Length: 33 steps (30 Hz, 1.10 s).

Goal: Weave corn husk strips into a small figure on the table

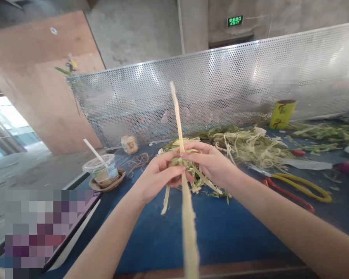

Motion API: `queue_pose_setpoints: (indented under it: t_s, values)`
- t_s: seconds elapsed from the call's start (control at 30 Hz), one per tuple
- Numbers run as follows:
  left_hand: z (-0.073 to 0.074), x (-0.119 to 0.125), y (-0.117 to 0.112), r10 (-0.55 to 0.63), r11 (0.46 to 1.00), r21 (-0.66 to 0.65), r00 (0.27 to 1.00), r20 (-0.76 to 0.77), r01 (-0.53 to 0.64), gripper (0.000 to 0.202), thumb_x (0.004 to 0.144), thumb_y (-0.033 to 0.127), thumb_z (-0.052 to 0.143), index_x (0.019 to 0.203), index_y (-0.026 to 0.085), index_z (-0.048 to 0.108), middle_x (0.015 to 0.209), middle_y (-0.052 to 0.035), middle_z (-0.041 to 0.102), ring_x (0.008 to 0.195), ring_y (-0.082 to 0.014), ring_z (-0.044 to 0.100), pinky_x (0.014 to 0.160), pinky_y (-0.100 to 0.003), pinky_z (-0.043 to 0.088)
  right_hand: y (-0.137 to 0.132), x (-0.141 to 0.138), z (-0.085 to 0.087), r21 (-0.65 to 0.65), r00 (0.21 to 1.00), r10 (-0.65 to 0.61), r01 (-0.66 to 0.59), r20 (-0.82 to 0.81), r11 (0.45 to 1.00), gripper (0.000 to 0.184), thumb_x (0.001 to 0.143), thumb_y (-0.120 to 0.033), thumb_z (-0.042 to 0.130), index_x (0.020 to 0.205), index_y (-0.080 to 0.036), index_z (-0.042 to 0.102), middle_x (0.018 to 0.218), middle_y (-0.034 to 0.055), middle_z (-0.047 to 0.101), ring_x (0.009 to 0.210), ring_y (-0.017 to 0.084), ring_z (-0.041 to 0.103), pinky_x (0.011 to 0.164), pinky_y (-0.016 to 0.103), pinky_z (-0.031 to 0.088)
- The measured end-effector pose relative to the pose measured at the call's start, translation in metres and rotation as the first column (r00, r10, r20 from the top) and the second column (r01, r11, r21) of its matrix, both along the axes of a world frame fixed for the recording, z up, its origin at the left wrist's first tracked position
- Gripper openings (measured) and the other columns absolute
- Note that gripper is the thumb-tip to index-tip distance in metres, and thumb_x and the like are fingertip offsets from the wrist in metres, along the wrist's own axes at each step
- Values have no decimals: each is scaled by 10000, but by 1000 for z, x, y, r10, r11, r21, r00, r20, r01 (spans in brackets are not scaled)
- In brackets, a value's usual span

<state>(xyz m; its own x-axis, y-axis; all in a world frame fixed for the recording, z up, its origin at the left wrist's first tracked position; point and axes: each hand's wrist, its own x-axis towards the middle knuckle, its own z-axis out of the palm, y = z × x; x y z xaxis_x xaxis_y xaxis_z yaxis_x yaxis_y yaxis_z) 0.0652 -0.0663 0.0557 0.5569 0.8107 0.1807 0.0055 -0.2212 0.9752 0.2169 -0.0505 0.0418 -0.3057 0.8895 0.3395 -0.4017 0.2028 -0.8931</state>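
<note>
Lidded cup [102, 172] w/ white straw [93, 150], sitting in a brown holder [109, 186], near the left edge of the blue table [151, 240]. Flat device [58, 232] at near-left corner, screen pixelated. Perforated metal panel [145, 100] along back edge; yellow-green cylinder [282, 115] upright near it, toward the right. Behind: concrete wall [133, 37], lit green EXIT sign [235, 21].

Cup [104, 170] left on desk [159, 240], twine [139, 162] right of it, strip [189, 224] above desk centre, scissors [295, 179] right, plant heap [246, 146] behind them, panel [151, 97] farthest.
</note>
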Motion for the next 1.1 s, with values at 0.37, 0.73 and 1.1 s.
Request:
queue_pose_setpoints:
  t_s: [0.37, 0.73, 1.1]
  values:
    - [-10, -2, 0, 57, 992, 113, 998, -38, -52, 276, 790, 339, 540, 934, 144, 671, 716, -70, 698, 611, -139, 603, 492, -218, 446, 1, -10, 2, 22, 995, 86, -88, 57, 996, 204, 692, -298, 654, 622, -192, 495, 496, -74, 498, 369, 58, 442, 354, 198, 336]
    - [-21, -10, 6, 110, 989, -109, 990, 85, -100, 293, 797, 367, 522, 915, 153, 684, 699, -66, 701, 627, -143, 626, 614, -251, 471, 9, -4, -4, 212, 937, -126, 57, 326, 976, 244, 778, -418, 526, 807, -180, 573, 738, 2, 564, 607, 79, 524, 536, 221, 442]
    - [-28, -19, 11, 277, 950, 188, 952, -133, -250, 282, 713, 358, 613, 908, 164, 677, 641, -39, 665, 609, -153, 615, 536, -233, 458, 1, 8, -16, 297, 737, -193, -11, 647, 955, 166, 727, -251, 600, 883, -196, 619, 817, 43, 677, 760, 175, 632, 662, 309, 490]
